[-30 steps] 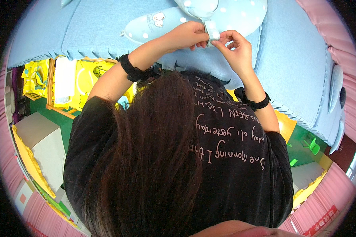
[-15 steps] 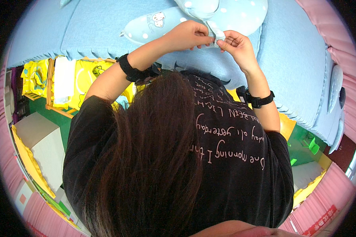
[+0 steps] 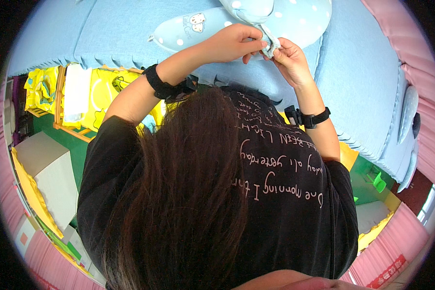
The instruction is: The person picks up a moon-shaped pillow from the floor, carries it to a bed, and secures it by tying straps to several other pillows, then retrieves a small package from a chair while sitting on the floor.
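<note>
Two hands are raised at the upper centre of the frame: a small pale fabric tab (image 3: 271, 44) is pinched between the left hand (image 3: 232, 43) and the right hand (image 3: 291, 60), against a polka-dot blue cushion (image 3: 295, 19). Long dark hair (image 3: 188, 193) blocks the middle — a light blue bed (image 3: 121, 34) lies above, yellow bedding (image 3: 101, 96) at left, pink curtains (image 3: 420, 63) at right.

A small cartoon label (image 3: 196, 20) sits on the pale blue dotted pillow (image 3: 295, 17) at the top. A red sign (image 3: 390, 273) lies at lower right.

Head camera (fisheye) looks steeply down.
</note>
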Motion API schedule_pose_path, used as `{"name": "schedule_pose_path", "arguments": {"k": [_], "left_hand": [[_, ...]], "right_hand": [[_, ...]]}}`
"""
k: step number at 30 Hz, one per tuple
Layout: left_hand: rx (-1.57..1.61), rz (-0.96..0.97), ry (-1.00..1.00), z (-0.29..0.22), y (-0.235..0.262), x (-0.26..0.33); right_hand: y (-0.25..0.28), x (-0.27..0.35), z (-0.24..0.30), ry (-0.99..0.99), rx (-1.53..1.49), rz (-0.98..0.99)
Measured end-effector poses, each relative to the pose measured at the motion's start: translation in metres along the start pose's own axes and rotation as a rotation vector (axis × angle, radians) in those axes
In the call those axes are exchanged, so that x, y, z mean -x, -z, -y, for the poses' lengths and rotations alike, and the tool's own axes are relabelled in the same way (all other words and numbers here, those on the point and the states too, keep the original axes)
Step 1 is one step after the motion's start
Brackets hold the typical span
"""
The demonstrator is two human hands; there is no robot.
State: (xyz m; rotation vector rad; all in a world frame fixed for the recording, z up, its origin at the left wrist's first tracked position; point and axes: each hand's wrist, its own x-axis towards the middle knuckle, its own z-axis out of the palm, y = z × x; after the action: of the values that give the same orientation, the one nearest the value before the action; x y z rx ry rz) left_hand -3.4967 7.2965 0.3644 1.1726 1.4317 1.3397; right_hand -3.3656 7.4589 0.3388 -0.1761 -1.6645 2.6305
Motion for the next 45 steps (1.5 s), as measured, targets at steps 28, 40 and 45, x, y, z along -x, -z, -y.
{"name": "schedule_pose_path", "arguments": {"k": [28,40,45], "left_hand": [[-0.242,-0.201,-0.103,-0.009,-0.017,-0.004],[-0.229,-0.135,-0.151,0.006,-0.013,-0.011],[-0.228,-0.156,-0.189,0.018,-0.015,-0.015]], "right_hand": [[0.0,-0.007,-0.009,0.053,-0.154,0.071],[0.001,-0.011,-0.019,-0.004,-0.201,0.037],[0.007,-0.012,-0.024,-0.01,-0.174,0.058]]}}
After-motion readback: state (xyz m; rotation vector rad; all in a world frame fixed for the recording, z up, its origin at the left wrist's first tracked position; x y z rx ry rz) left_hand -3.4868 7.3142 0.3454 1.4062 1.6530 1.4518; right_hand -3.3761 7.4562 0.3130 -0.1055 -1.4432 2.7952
